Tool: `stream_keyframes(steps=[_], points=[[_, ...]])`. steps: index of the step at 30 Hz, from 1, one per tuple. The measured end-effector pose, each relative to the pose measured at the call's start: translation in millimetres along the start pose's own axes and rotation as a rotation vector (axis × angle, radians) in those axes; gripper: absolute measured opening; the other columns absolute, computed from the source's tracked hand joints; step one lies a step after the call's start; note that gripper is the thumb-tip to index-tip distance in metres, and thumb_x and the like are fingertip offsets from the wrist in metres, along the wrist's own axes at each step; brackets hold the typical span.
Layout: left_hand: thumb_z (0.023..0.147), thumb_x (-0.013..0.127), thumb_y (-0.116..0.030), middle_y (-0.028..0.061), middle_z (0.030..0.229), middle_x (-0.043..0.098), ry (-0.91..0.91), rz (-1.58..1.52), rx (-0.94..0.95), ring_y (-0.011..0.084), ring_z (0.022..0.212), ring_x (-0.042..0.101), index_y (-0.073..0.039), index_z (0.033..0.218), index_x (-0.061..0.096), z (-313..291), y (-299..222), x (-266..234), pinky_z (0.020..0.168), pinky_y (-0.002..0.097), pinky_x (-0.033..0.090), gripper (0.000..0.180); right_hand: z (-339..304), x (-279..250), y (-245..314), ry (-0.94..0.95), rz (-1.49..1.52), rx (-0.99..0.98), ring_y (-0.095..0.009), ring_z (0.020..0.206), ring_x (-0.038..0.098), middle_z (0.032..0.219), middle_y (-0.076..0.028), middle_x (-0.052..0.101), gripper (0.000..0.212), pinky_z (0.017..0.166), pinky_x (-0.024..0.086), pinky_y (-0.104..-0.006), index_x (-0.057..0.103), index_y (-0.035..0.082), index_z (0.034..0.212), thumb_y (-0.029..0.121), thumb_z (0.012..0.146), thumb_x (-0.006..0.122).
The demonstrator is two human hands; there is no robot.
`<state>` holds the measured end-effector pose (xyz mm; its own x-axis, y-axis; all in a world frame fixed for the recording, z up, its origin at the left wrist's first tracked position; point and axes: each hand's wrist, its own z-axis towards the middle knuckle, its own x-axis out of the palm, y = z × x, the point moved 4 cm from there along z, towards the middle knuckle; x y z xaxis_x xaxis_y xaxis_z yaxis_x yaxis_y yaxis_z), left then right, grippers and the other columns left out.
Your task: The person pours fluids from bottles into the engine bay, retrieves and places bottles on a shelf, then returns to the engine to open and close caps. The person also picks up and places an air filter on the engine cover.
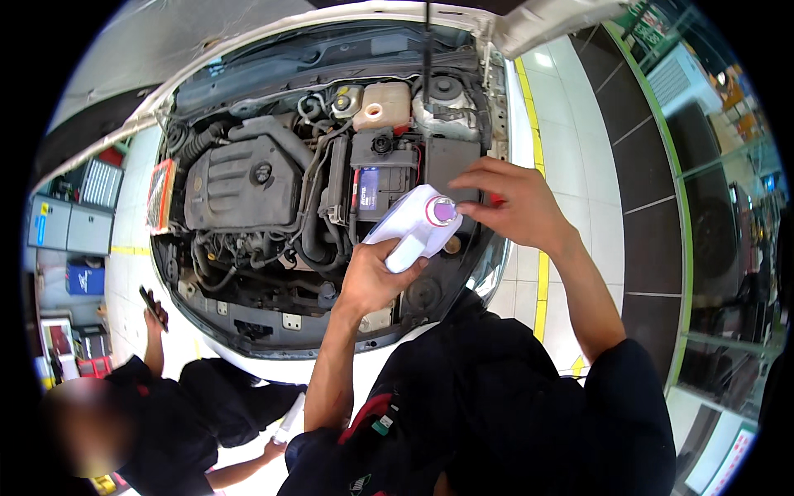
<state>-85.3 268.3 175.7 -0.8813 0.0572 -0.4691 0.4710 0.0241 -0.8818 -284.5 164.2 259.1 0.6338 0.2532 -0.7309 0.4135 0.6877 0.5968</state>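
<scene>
My left hand (pixel 370 277) is closed around the handle of a white plastic jug (pixel 411 217), tilted over the engine bay. The jug's mouth has a red ring and a shiny, purplish round seal (pixel 444 212). Just right of the mouth is my right hand (pixel 517 202), thumb and forefinger apart beside the seal. A small red cap (pixel 496 199) shows in the gap between them, seemingly held against the palm by the other fingers, which are partly hidden. Behind the jug lies the car battery (pixel 370 188).
An engine cover (pixel 240 183) fills the left of the bay. A coolant tank (pixel 385 101) with an uncovered orange opening stands at the back. An air filter (pixel 161 195) rests on the left edge. At lower left, another person (pixel 165 422) holds a phone (pixel 153 309) and a white item.
</scene>
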Motion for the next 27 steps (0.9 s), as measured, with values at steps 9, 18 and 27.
stream_keyframes(steps=[9, 18, 27], points=[[0.082, 0.076, -0.013, 0.0092, 0.074, 0.069, 0.069, 0.140, -0.042, 0.0069, 0.065, 0.056, 0.004, 0.100, 0.070, 15, -20, 8, 0.062, 0.0287, 0.050, 0.025, 0, 28, -27, 0.137, -0.441, -0.213, -0.023, 0.074, 0.064, 0.082, -0.004, 0.061, 0.017, 0.061, 0.051, -0.0360, 0.071, 0.012, 0.094, 0.024, 0.081, 0.071], [0.085, 0.072, -0.022, 0.0150, 0.079, 0.072, -0.189, 0.442, -0.138, 0.0160, 0.070, 0.066, 0.004, 0.099, 0.070, 118, 38, -70, 0.068, 0.0346, 0.052, 0.029, -81, 18, -145, -0.412, 0.319, 0.626, -0.019, 0.072, 0.064, 0.086, -0.010, 0.069, 0.038, 0.067, 0.051, -0.0321, 0.066, 0.004, 0.114, 0.029, 0.086, 0.073], [0.081, 0.076, -0.039, 0.0187, 0.087, 0.072, -0.171, 0.787, -0.056, 0.0339, 0.081, 0.070, -0.003, 0.106, 0.070, 261, 125, -113, 0.074, 0.0405, 0.052, 0.045, -478, 113, -240, -0.328, 0.041, 1.429, -0.032, 0.090, 0.068, 0.099, -0.019, 0.071, 0.033, 0.079, 0.052, -0.0393, 0.067, 0.002, 0.111, 0.027, 0.089, 0.065]])
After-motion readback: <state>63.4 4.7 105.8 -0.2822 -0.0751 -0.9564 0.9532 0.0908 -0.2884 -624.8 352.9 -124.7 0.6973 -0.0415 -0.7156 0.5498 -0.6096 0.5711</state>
